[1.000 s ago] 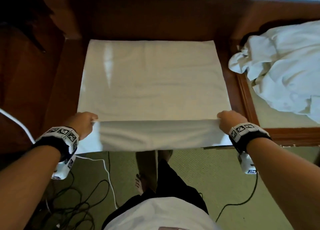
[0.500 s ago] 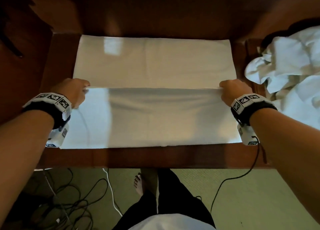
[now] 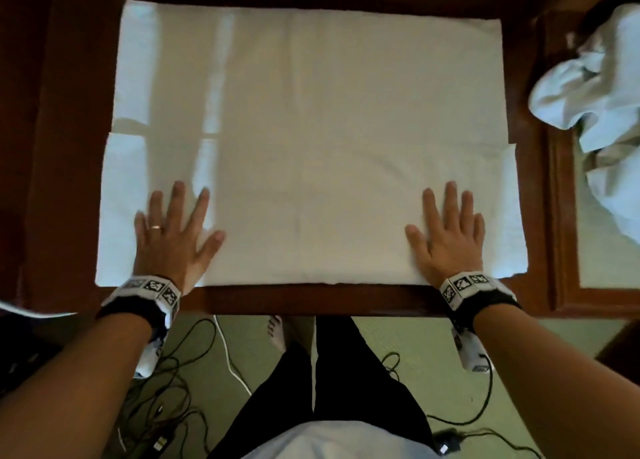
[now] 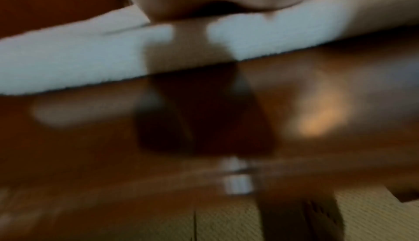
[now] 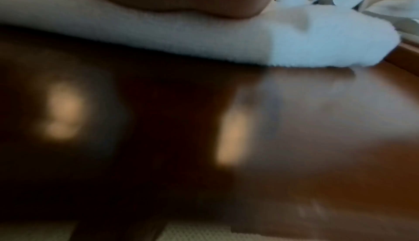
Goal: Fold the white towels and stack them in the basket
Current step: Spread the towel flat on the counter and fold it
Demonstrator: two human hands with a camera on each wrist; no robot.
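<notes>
A person stands at a dark wooden table (image 3: 311, 299) with both palms flat on a white towel (image 3: 311, 112) spread across its top. The towel lies folded — a near layer, slightly wider, sits over a far layer, and the step between them shows at the left and right edges about halfway up the cloth. Its near edge runs just inside the table's near edge.

The left hand (image 3: 173, 230) rests on the near left part of the towel, fingers straight and spread, thumb out toward the centre, a ring (image 3: 154, 227) on one finger. The right hand (image 3: 446, 230) lies on the near right part, fingers straight and close together, thumb pointing inward. Neither hand grips or pinches the cloth; both press down on it with open palms.

To the far right, well apart from the flat towel, a heap of crumpled white towels (image 3: 595, 88) lies on a separate wood-framed surface (image 3: 561, 216). Both wrists wear bands with black-and-white markers. Under the table, cables (image 3: 180, 382) trail over a green carpet (image 3: 381, 334).

The wrist views are blurred — each shows only the heel of a hand on the towel's edge and the glossy wood below.
</notes>
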